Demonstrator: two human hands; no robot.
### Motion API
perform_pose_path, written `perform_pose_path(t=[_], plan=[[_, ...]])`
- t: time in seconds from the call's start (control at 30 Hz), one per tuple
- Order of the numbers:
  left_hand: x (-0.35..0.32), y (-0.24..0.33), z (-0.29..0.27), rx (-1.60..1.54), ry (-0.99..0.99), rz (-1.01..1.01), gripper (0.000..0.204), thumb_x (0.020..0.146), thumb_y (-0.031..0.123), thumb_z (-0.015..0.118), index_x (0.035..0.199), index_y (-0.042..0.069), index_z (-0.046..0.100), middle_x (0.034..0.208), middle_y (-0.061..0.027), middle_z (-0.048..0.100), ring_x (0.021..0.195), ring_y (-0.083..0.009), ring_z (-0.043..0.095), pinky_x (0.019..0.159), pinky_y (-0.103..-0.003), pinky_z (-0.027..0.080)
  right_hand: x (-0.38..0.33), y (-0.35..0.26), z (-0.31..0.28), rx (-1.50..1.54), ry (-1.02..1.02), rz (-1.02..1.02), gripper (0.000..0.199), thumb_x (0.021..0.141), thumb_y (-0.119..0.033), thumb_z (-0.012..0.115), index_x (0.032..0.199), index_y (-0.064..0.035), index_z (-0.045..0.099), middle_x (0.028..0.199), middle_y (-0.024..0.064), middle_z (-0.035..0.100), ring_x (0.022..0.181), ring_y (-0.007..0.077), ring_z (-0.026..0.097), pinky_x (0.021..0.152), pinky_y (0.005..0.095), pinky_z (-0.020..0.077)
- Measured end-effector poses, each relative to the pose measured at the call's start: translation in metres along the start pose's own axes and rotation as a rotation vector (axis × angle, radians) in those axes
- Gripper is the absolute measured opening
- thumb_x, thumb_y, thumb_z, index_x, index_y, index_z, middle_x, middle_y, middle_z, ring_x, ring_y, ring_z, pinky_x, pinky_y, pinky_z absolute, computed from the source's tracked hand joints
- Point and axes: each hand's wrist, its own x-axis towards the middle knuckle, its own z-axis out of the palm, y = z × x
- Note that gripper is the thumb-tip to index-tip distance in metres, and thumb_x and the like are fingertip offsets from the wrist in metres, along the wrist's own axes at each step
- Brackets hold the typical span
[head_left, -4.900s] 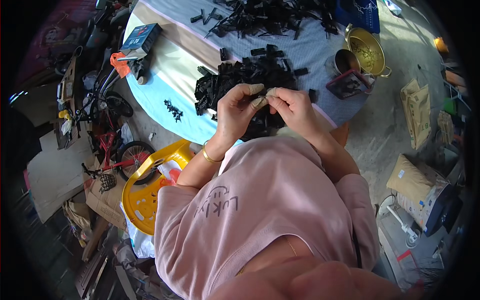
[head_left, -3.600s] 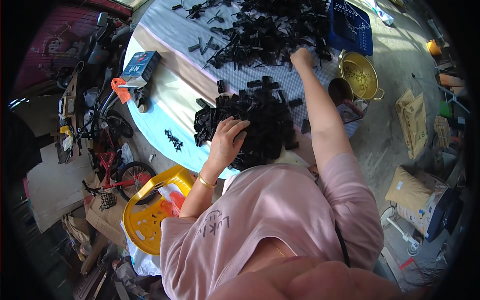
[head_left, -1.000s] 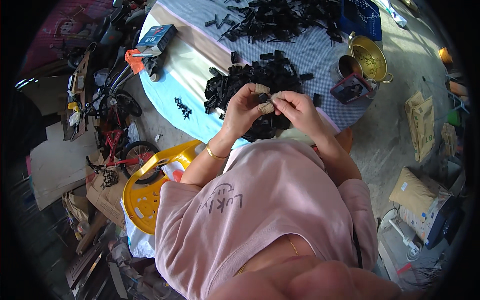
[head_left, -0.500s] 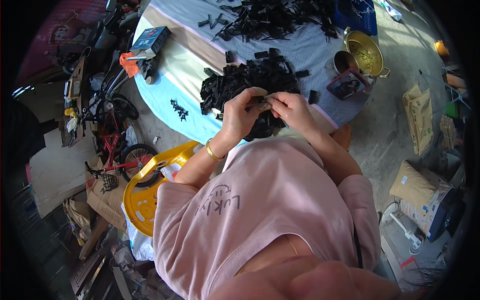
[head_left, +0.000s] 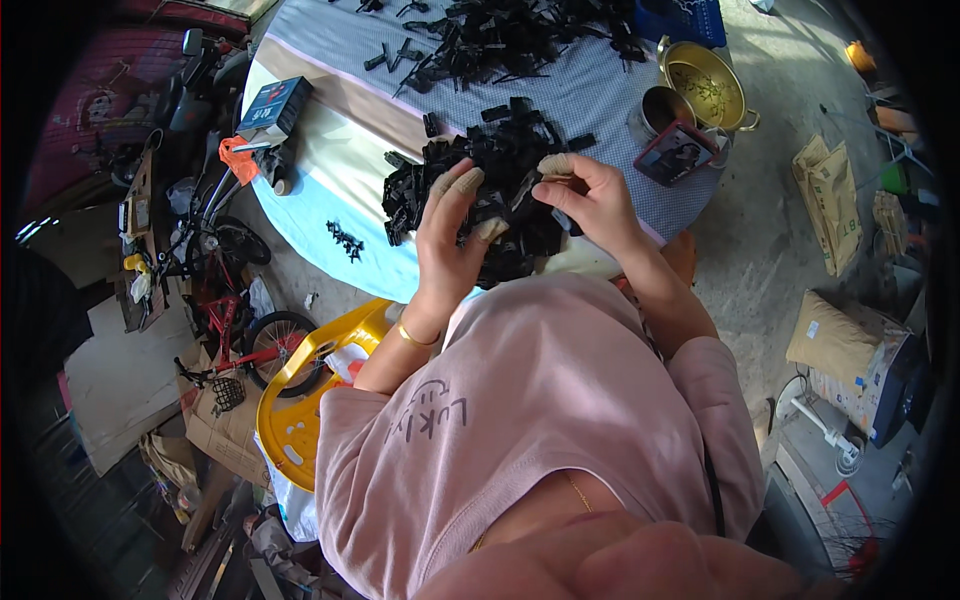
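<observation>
My left hand (head_left: 447, 225) is open over the near side of a heap of small black plastic parts (head_left: 515, 150). Its thumb and fingers are spread, with pale covers on the tips, and nothing shows held between them. To its right, my right hand (head_left: 598, 205) is closed, thumb and curled fingers drawn together above the heap. What it pinches, if anything, is too small to make out against the black parts. A larger spread of black parts (head_left: 500, 40) lies farther back on the cloth-covered table (head_left: 330, 150). A few small black pieces (head_left: 345, 240) lie apart on the light-blue cloth at left.
At the right table edge stand a gold two-handled pot (head_left: 705, 85), a metal cup (head_left: 665, 108) and a dark red box (head_left: 675, 153). A blue basket (head_left: 690, 22) is behind them. A blue box (head_left: 275, 110) sits at left. Beside me are a yellow chair (head_left: 290, 425) and a red bicycle (head_left: 225, 320).
My hands were together at the fingertips; now they are apart, the left opened and lowered to the left, the right shifted slightly right. The whole view has shifted a little.
</observation>
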Motion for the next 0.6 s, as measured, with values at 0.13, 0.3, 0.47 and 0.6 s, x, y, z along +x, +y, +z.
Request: perform_pose_path(t=[0.13,0.3,0.47,0.6], plan=[[-0.002,-0.018,-0.012,-1.006,-0.367,-0.566,0.041,0.076,0.015,0.066,0.108,-0.003,0.049,0.103,-0.0131,0.056,0.092,-0.0259,0.059,0.083,-0.035,0.049,0.003,-0.003,0.000,0.056,-0.162,0.046,0.023,0.074,-0.011,0.068,0.092,0.0002,0.061,0.077,0.0038,0.064,0.072,0.0057,0.058,0.066,0.0187,0.0470],[0.000,-0.010,-0.009,-1.129,-0.384,-0.727,0.023,0.077,0.012,0.064,0.093,0.000,0.051,0.090,-0.0113,0.058,0.082,-0.0241,0.061,0.076,-0.033,0.052,0.007,0.000,0.001,0.023,-0.252,-0.066,0.021,0.074,-0.009,0.067,0.093,-0.0003,0.061,0.081,0.0034,0.062,0.073,0.0075,0.059,0.065,0.0190,0.0474],[0.001,-0.015,-0.004,-0.927,-0.339,-0.671,0.014,0.075,0.007,0.058,0.086,0.002,0.049,0.082,-0.0061,0.056,0.073,-0.0169,0.060,0.070,-0.028,0.050,0.007,0.005,0.006,-0.054,-0.282,-0.153,0.019,0.077,-0.003,0.063,0.094,0.0010,0.059,0.080,0.0036,0.059,0.072,0.0084,0.058,0.065,0.0192,0.0464],[0.004,-0.008,-0.002,-0.825,-0.179,-0.556,0.016,0.079,0.005,0.058,0.089,-0.003,0.048,0.086,-0.0087,0.058,0.080,-0.0140,0.059,0.076,-0.026,0.048,0.000,-0.002,0.014,-0.054,-0.139,-0.044,0.015,0.082,-0.005,0.058,0.096,0.0009,0.057,0.077,0.0035,0.058,0.068,0.0075,0.056,0.061,0.0191,0.0453]])
